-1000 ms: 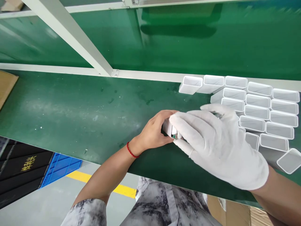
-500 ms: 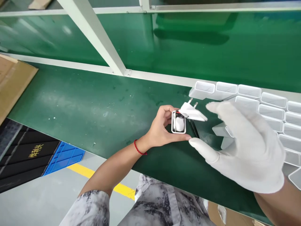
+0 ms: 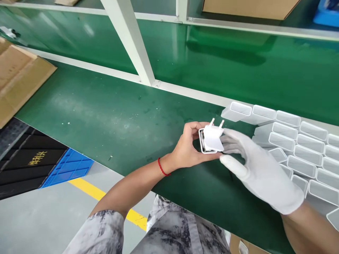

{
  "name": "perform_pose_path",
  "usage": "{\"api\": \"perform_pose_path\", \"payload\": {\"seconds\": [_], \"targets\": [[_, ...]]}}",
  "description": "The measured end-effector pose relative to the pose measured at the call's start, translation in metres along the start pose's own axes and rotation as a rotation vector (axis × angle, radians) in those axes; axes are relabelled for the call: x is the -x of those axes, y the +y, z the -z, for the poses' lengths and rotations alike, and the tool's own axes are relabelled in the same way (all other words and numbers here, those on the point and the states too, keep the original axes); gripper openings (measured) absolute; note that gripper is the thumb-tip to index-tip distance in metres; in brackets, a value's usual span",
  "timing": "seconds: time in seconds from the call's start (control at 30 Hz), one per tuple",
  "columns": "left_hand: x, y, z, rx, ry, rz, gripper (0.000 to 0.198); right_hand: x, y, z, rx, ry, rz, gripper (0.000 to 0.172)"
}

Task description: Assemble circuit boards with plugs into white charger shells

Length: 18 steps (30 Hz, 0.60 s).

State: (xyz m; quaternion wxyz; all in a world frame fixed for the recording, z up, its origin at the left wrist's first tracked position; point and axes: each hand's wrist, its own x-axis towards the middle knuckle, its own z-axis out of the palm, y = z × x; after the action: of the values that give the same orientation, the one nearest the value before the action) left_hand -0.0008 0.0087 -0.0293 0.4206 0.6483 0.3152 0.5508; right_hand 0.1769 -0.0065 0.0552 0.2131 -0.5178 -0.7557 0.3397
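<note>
My bare left hand is closed around a small white charger housing, with its open end facing up. Circuit parts show along the left side of that opening. Over the rest of it lies a white plug cover with two metal pins, tilted and not flush with the rim. My right hand, in a white glove, is at the cover's right edge. Its fingers are curved and the thumb stands apart from them, close to my left thumb tip. Whether the gloved fingertips press on the cover is hard to see.
Rows of white open-ended housings stand on the green table to the right. An opened cardboard box lies at the left. A white post rises from the back rail. Black and blue crates are below the left edge.
The plug cover has swung from the housing's upper right to lie over its opening. My right hand has come in to the cover, its fingers curling more. The view has shifted slightly.
</note>
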Motion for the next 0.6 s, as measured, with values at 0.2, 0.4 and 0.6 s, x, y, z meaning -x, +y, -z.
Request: {"api": "perform_pose_path", "payload": {"seconds": [0.2,0.4,0.6], "targets": [[0.000,0.001,0.005,-0.053,-0.139,-0.096,0.075,-0.008,-0.006,-0.013,-0.037,-0.198,-0.098,0.045],[-0.010,0.011,0.019,-0.058,-0.281,-0.068,0.053,-0.011,0.005,-0.008,-0.301,-0.136,-0.097,0.047],[-0.007,0.002,0.013,-0.174,-0.038,0.012,0.026,-0.007,0.010,-0.012,-0.593,-0.120,-0.210,0.049]]}}
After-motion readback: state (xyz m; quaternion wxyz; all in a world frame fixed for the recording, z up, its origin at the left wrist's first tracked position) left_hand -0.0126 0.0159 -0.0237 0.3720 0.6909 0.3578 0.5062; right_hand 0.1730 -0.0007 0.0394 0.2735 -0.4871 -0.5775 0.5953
